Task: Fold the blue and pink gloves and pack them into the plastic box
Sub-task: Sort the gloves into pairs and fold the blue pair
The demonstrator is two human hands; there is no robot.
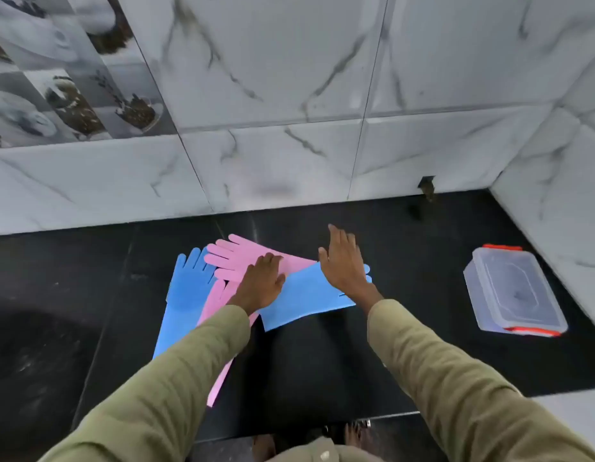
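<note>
- While the gloves (242, 278) lay crossed at the worktop's (406, 261) centre, the box (514, 291) sat well apart at 3 o'clock, lid on.
- Left hand (261, 283) pressed flat on pink; right hand (344, 265) hovered, fingers straight, over a blue glove (302, 298).
- Gloves looked thin, floppy, probably grippy; best pinched at cuff and fingertips.

Olive-green long sleeves (176, 368), prob. plain fabric.

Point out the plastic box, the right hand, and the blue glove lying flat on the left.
plastic box (512, 290): head view, clear lid.
right hand (344, 265): head view, back of hand.
blue glove (182, 295): head view, palm area.
</note>
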